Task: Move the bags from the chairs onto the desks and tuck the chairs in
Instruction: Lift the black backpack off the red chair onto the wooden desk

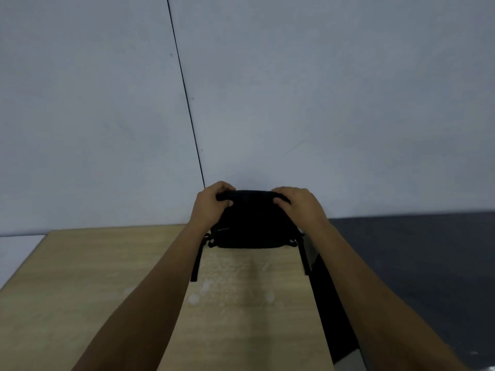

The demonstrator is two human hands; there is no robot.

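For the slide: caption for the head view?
Both hands, left and right, grip the top of a black bag upright on the wooden desk.

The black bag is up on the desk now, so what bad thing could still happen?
The black bag stands near the wooden desk's right edge, so it might tip off once the left hand and right hand release it. Its loose strap trails over the desktop and could snag an arm pulling away.
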